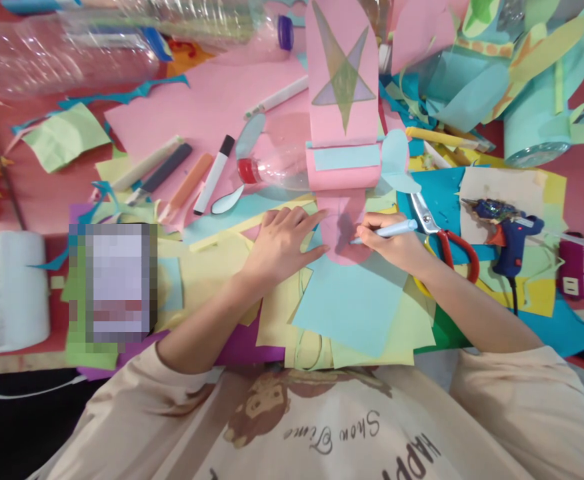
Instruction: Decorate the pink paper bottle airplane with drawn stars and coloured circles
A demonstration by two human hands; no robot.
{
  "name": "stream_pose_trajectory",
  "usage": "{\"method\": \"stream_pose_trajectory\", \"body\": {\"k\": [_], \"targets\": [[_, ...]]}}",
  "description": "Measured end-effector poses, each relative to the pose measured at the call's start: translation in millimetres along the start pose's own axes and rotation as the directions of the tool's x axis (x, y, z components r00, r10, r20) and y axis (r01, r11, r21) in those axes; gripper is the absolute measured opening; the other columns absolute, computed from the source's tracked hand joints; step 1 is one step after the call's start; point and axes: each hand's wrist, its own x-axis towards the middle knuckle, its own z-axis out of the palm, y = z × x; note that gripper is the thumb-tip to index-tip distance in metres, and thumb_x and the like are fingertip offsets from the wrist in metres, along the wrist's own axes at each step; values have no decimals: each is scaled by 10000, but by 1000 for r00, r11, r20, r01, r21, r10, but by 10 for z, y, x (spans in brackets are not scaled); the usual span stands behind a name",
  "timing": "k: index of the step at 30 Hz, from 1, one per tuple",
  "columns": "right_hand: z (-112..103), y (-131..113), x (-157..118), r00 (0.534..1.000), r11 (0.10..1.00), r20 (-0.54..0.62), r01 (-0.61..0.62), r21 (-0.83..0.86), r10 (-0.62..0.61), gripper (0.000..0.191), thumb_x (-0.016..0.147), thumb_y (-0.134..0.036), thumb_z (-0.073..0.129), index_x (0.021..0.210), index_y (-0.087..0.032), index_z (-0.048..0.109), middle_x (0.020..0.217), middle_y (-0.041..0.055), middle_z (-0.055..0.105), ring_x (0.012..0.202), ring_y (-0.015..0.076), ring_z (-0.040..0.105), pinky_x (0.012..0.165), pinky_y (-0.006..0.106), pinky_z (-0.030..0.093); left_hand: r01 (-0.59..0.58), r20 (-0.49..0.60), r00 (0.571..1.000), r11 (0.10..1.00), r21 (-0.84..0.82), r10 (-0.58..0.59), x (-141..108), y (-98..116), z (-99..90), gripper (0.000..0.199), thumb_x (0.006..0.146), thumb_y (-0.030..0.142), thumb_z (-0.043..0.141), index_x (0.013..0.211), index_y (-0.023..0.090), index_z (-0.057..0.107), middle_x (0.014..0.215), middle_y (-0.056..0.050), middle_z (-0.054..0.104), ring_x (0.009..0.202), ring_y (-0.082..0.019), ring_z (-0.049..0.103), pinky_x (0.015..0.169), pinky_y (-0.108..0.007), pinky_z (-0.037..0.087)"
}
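My right hand (389, 239) is closed around a light blue marker (397, 229), its tip down at a rounded pink paper flap (331, 235). My left hand (288, 243) lies with fingers spread, its fingertips at the flap's left edge. The flap hangs from a pink paper band around a clear plastic bottle (279, 163) with a red cap, lying on its side. A pale blue strip (347, 157) crosses the band. Above it, a pink panel (345, 73) carries a drawn star coloured green and purple. Under my hands are light blue paper (355, 303) and yellow sheets.
Red-handled scissors (445, 233) and a blue glue gun (515, 243) lie at the right. Several markers (215, 175) rest left of the bottle. A blurred-out phone-like object (119, 283) and a white box (9, 293) are at left. Large clear bottles (67, 60) lie at the back.
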Motion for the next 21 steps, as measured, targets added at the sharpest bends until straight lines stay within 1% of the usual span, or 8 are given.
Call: {"method": "stream_pose_trajectory", "body": {"k": [4,8,12,15,19,21], "targets": [[-6,-13,4,1000,1000,-13,9,9,-9,341,879,-275,518,573,-193,392,527,-56,391,514,75,359,502,238,274,8,8,1000,1000,-1,-8,2,8,-1,480,845,382,614,1285,196,566,867,-46,575,848,-226,538,804,-364,378],[-11,-12,4,1000,1000,2,4,26,-4,332,872,-252,519,572,-195,389,532,-56,399,513,74,359,493,234,272,7,9,1000,1000,-6,-7,6,16,-1,475,857,384,595,1295,204,553,874,-47,572,844,-222,536,819,-369,377],[-18,-5,-1,1000,999,-18,16,34,-16,330,886,-295,519,590,-193,417,547,-51,431,526,80,407,513,235,304,-7,-13,1000,1000,9,7,7,14,6,477,848,384,614,1282,192,564,871,-48,576,843,-224,536,797,-359,372],[-22,-8,-4,1000,999,-5,-6,31,6,338,879,-282,522,572,-193,411,540,-47,436,537,86,430,518,236,313,-12,-24,1000,1000,17,12,8,11,11,475,847,381,618,1281,196,567,869,-46,576,846,-225,534,789,-354,366],[-21,-12,-4,999,1000,-33,-5,18,5,325,877,-286,522,580,-191,430,545,-47,444,524,82,402,512,238,301,2,0,1000,1000,1,-2,11,14,7,473,850,377,606,1288,205,557,886,-45,574,857,-225,530,805,-360,363],[-19,-7,-3,1000,999,-17,-6,38,7,321,869,-270,524,573,-191,429,543,-46,445,530,84,409,513,237,306,9,12,1000,1000,-7,-9,13,17,1,476,849,375,604,1290,205,556,893,-47,576,863,-226,532,809,-361,363]]}}
